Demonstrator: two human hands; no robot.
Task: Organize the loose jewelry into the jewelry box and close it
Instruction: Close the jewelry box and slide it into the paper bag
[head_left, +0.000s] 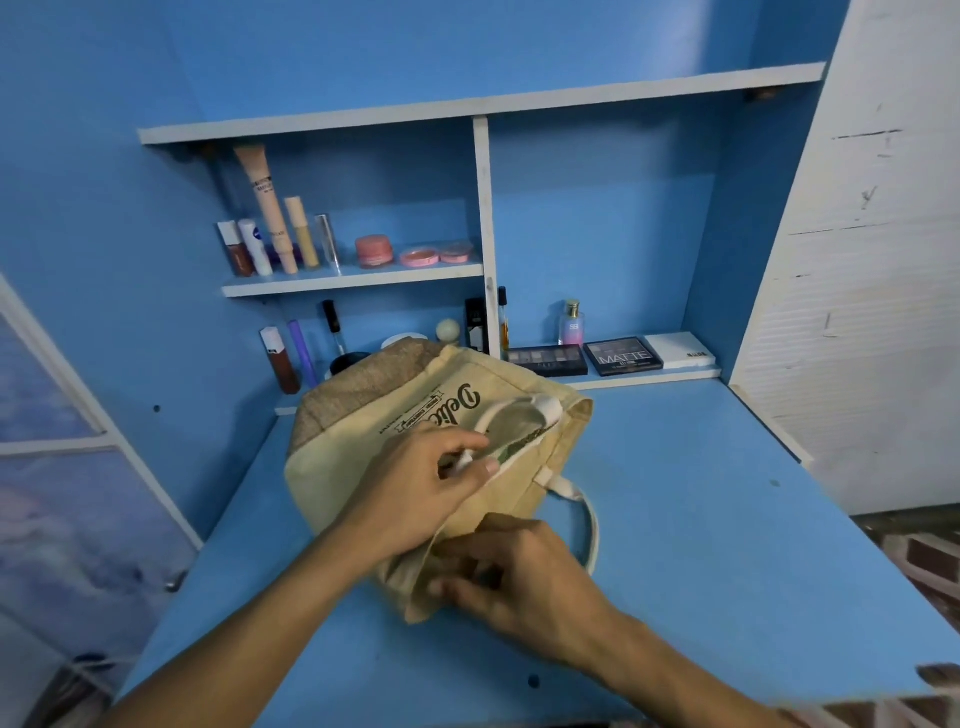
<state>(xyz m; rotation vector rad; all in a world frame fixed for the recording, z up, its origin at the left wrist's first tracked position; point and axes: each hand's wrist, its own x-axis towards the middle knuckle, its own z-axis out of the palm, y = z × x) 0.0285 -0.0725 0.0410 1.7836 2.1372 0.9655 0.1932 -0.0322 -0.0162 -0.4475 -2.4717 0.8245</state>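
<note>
Head view, from the grips outward. Left grip: curled round the white handle and upper rim of the cloth bag. Right grip: pinching the lower rim at 6 o'clock, somewhat blurred. Lying mid-table, mouth pulled apart. No jewelry box or loose jewelry in sight; possibly inside, cannot tell. Risks: scattering small pieces if tipped or tugged sharply; snagging chains on cloth; nudging cosmetics at 12 o'clock.

place: home dressing nook | evidence: blue vanity desk; shelves of cosmetics; eyeshadow palettes
</note>
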